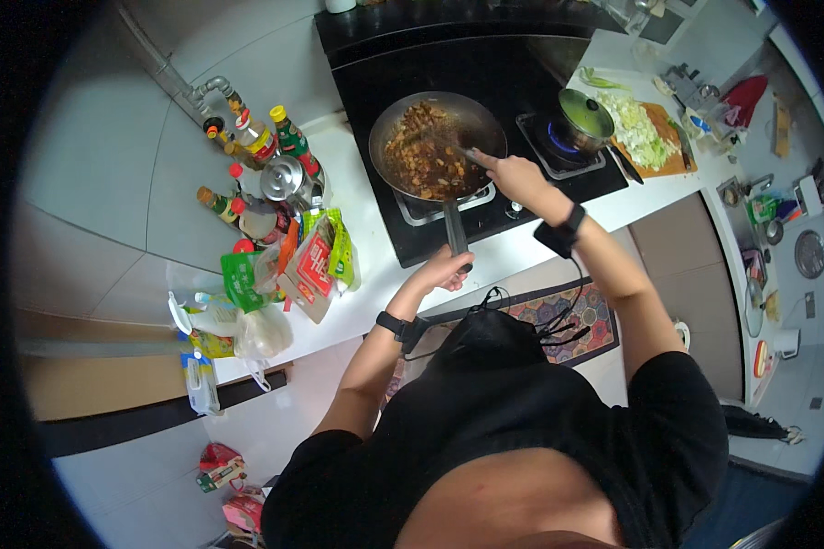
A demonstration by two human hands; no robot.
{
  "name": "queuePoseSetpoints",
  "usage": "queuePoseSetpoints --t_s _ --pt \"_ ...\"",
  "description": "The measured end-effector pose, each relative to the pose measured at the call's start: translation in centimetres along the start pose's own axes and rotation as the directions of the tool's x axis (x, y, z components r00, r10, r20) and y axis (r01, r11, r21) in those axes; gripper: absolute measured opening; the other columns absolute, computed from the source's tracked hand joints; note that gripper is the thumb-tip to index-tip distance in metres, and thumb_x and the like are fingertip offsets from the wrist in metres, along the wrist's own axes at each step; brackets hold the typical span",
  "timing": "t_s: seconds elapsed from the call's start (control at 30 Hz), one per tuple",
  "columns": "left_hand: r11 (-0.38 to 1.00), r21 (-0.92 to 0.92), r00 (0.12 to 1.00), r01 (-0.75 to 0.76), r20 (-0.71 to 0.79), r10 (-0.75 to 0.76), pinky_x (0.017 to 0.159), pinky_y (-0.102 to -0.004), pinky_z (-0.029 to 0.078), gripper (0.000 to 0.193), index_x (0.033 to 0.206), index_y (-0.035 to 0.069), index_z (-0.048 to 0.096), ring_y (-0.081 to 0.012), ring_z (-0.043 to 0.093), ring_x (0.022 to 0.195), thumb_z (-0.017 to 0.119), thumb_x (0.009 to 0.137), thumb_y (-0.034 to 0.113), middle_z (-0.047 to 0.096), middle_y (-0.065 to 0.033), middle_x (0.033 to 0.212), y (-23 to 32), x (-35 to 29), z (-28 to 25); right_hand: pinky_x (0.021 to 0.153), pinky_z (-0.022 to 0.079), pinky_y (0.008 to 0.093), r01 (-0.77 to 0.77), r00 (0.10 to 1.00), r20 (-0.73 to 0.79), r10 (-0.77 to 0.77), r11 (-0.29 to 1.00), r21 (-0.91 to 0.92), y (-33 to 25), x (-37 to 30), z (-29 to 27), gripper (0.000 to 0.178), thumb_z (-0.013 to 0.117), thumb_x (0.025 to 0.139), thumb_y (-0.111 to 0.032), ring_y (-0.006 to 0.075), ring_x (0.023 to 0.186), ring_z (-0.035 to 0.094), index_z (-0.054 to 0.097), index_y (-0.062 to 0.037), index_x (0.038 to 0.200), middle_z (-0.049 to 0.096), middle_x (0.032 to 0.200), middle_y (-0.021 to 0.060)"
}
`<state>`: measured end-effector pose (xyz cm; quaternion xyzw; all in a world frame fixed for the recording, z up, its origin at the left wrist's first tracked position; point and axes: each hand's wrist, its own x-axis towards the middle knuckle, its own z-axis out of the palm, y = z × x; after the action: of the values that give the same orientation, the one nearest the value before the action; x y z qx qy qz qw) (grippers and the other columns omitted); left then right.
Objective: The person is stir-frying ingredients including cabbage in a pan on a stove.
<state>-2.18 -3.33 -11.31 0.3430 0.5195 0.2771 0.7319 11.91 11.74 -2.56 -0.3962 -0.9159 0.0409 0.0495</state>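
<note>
A dark frying pan (485, 129) sits on the left burner of the black gas stove. Browned chopped food (416, 151) in dark sauce covers much of its inside. My left hand (443, 270) is wrapped round the pan handle (454, 229), which points toward me. Over the pan's right rim, my right hand (519, 183) grips a spatula-like cooking utensil (467, 154). Its far end reaches into the food, so its exact shape cannot be made out.
A small pot with a green glass lid (586, 113) stands over the lit right burner. Beside it are chopped cabbage (634, 128) on a wooden board (676, 165) and a knife (627, 166). Bottles (293, 139), a metal pot (285, 178) and food packets (311, 270) crowd the left counter.
</note>
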Motion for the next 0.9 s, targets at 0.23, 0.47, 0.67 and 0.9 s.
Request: queuePoseSetpoints --t_s 0.23,0.47,0.67,0.9 --pt "0.998 0.060 1.000 -0.013 -0.019 0.014 0.036 -0.0217 0.040 0.034 0.091 0.010 0.034 -0.0106 0.047 0.041 0.055 0.079 0.034 0.045 -0.0026 0.059 -1.1 0.1 -0.9 0.063 0.047 0.0410 0.083 0.988 0.134 -0.073 0.994 -0.068 -1.4 -7.1 -11.5 0.036 0.055 0.078 -0.017 0.0324 0.066 0.059 0.054 -0.0187 0.114 0.060 0.069 0.0157" --pt "0.995 0.096 1.000 -0.024 0.022 0.022 0.032 -0.0221 0.037 0.042 0.094 0.008 0.032 -0.0112 0.046 0.038 0.056 0.080 0.039 0.044 -0.0018 0.058 -0.4 0.7 -0.6 0.060 0.048 0.0425 -0.114 0.972 -0.191 0.137 0.986 0.124 2.3 -2.3 -1.7 0.035 0.053 0.081 -0.019 0.0331 0.069 0.059 0.051 -0.0154 0.116 0.061 0.077 0.0162" --pt "0.991 0.132 0.999 -0.029 -0.025 0.033 0.033 -0.0219 0.037 0.040 0.092 0.007 0.035 -0.0111 0.045 0.037 0.054 0.081 0.040 0.044 -0.0041 0.058 -0.6 0.5 -0.7 0.052 0.047 0.0423 -0.090 0.994 -0.053 0.097 0.988 0.126 1.1 -1.4 2.8 0.042 0.050 0.082 -0.019 0.0332 0.058 0.058 0.043 -0.0237 0.124 0.059 0.066 0.0160" --pt "0.982 0.186 0.996 -0.014 -0.082 0.030 0.032 -0.0215 0.037 0.038 0.093 0.005 0.038 -0.0112 0.045 0.037 0.052 0.081 0.040 0.044 -0.0053 0.057 -0.5 0.1 -0.4 0.049 0.047 0.0388 -0.041 0.997 0.064 0.042 0.999 -0.026 0.0 -10.0 -7.9 0.036 0.052 0.080 -0.020 0.0295 0.059 0.060 0.053 -0.0287 0.115 0.060 0.064 0.0121"
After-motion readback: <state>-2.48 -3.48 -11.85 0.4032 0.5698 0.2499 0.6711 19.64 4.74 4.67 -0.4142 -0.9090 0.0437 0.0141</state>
